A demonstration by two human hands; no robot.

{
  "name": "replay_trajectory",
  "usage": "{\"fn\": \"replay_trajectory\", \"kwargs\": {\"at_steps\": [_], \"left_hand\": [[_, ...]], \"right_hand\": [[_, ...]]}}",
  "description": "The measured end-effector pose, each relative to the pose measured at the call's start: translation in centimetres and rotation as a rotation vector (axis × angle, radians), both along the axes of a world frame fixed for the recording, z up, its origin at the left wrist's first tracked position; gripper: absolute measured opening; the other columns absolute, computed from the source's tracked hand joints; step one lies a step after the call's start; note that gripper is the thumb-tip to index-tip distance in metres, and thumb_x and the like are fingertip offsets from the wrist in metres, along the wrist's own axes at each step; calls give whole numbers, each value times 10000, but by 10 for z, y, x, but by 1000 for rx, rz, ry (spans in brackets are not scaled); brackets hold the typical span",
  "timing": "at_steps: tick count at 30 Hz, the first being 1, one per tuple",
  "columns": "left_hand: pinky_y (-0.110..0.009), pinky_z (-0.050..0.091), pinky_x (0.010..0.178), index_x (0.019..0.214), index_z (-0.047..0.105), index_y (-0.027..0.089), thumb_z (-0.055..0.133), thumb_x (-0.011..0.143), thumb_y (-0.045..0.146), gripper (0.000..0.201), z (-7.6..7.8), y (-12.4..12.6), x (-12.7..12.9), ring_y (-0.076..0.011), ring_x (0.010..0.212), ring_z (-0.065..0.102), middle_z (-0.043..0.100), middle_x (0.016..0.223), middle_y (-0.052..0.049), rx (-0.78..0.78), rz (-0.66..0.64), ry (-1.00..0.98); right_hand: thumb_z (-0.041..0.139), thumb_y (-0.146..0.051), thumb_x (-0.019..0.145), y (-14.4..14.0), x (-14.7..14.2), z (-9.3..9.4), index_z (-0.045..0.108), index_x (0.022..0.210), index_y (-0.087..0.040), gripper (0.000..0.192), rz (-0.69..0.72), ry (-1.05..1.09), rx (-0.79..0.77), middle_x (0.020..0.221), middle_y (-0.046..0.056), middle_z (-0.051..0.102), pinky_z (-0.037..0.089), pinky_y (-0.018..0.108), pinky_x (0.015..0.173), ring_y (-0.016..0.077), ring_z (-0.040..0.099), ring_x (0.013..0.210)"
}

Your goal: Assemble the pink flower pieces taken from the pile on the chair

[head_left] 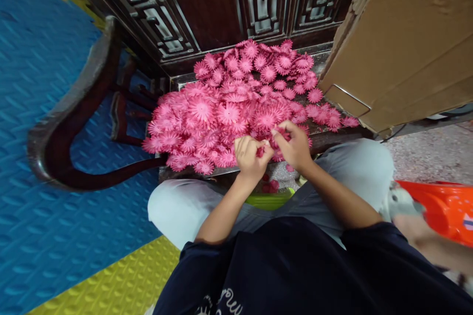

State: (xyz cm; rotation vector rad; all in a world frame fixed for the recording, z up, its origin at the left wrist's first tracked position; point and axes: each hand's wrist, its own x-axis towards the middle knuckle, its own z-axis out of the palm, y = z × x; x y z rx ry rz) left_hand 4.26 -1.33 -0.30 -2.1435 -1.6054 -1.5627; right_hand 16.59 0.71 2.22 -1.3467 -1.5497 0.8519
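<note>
A big heap of pink fabric flowers point(236, 103) lies on the seat of a dark wooden chair point(66, 123). At the heap's near edge, my left hand point(251, 155) is curled around a small pink flower piece point(260, 151). My right hand point(293, 145) pinches another pink flower point(281, 133) right beside it, and the two hands almost touch. A few loose pink pieces point(271, 185) lie lower, between my knees.
A brown cardboard box point(406, 44) stands at the right, against the seat. An orange plastic thing point(449, 211) sits at the far right on speckled floor. Blue and yellow foam mats point(44, 236) cover the floor at the left. A green object point(269, 200) shows between my knees.
</note>
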Motion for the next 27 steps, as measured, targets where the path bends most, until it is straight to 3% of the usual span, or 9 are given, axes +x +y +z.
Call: {"fn": "replay_trajectory", "kwargs": {"at_steps": [3,8,11,19,27], "left_hand": [[-275,340,620,690,486,205,531,807,204,126,-2,0,3,-124,608,471,508,614,27,-40,-18,-140],[-251,387,660,744,523,197,525,842,270,123,3,6,-1,-117,682,501,529,697,12,-324,-27,-385],[-247,403,686,787,526,198,511,854,289,115,4,9,-4,-118,721,519,550,744,3,-416,-78,-429],[-267,409,737,815,543,198,504,854,275,95,9,10,-9,-135,781,537,585,797,-10,-430,-104,-348],[-284,404,725,755,618,200,616,788,331,136,16,11,-13,-138,734,558,627,751,5,-464,-100,-250]], "right_hand": [[560,-318,767,10,4,-6,463,618,-191,219,58,202,-115,565,-43,411,323,243,573,106,400,560],[611,-378,730,15,7,-11,517,659,-187,225,106,382,-222,633,-33,466,368,237,611,107,431,610],[603,-393,732,13,7,-10,527,668,-187,229,107,334,-203,654,-25,487,381,248,640,119,455,641],[544,-294,775,7,6,-3,521,665,-180,160,122,32,-85,608,-26,475,363,248,609,122,446,604],[571,-276,790,4,6,-10,609,773,-182,103,59,-206,146,689,5,634,387,269,659,146,561,646]]}}
